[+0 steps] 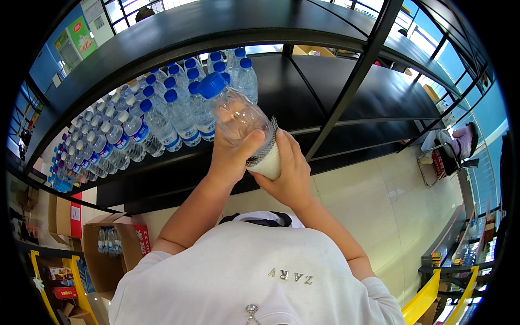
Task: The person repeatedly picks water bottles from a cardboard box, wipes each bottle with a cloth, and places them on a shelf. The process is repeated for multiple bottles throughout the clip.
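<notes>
My left hand (229,156) grips a clear plastic bottle (239,111) with a blue cap, tilted with its cap up and to the left. A white cloth (268,160) with a dark checked edge is in my right hand (290,170), pressed against the lower part of the bottle. The cloth and my fingers hide the bottle's base. Just beyond my hands, rows of water bottles (158,126) stand upright on a black metal shelf (280,93). Those nearest my hands have blue caps; white-capped ones (115,134) stand farther left.
A shelf board (243,20) runs above the bottles, and a black upright post (353,81) crosses to the right. An open cardboard box (103,272) with bottles inside sits on the floor at lower left. A chair (443,162) stands at right, with part of a seated person.
</notes>
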Action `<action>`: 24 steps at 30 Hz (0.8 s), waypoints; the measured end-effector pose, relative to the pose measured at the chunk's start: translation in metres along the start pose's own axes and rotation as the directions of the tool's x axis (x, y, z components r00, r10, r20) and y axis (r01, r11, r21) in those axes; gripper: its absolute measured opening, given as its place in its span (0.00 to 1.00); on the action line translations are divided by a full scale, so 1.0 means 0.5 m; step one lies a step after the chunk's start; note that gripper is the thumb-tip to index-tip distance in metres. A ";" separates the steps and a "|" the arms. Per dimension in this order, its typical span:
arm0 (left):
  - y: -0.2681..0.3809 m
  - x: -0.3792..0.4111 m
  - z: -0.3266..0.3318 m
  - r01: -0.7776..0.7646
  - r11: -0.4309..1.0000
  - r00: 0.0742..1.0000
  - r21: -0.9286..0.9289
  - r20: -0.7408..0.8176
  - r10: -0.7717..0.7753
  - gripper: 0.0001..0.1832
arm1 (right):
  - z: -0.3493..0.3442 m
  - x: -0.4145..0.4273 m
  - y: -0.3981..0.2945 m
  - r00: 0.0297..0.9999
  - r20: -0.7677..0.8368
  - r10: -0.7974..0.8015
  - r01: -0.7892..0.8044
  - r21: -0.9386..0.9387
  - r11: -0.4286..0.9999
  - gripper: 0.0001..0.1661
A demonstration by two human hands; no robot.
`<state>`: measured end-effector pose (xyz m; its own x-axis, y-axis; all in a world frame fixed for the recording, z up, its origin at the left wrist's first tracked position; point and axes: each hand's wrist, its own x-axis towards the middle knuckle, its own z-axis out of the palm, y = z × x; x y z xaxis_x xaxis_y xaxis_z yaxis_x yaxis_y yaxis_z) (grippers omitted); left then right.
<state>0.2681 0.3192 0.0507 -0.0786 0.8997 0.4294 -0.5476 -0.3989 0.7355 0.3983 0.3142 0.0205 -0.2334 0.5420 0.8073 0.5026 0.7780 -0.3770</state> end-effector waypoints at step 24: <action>0.041 0.026 0.007 0.219 0.976 0.956 0.011 0.199 -0.216 0.44 | -0.066 0.032 0.015 0.518 0.848 0.114 -0.839 0.529 -0.125 0.43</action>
<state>0.2589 0.3221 0.0734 0.2093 0.9109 0.3556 -0.5425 -0.1944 0.8173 0.4257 0.3182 0.0453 -0.7695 0.6386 -0.0099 -0.3075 -0.3841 -0.8706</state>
